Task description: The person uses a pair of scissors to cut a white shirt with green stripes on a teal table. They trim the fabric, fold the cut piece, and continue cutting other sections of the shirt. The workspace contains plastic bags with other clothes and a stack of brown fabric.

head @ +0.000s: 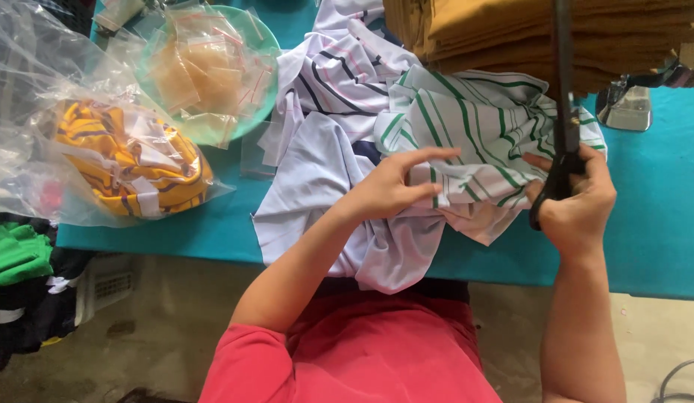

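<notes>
My left hand (pixel 395 183) rests on a pile of white fabric pieces with green stripes (pixel 474 123), pinching a fold, its forefinger stretched out to the right. My right hand (pixel 578 198) grips the black handles of a pair of scissors (pixel 563 112), whose long dark blades point up and away over the fabric. Under the green-striped pieces lies white fabric with dark blue and pink stripes (pixel 339 75), spread over a teal table (pixel 660 224) and hanging past its near edge.
A stack of folded mustard-brown cloth (pixel 511 30) sits at the back. A green bowl of small clear zip bags (pixel 213 75) and a clear plastic bag of yellow striped pieces (pixel 130 160) lie left. A metal object (pixel 624 104) stands at right. Green and black cloth (pixel 19 254) lies low left.
</notes>
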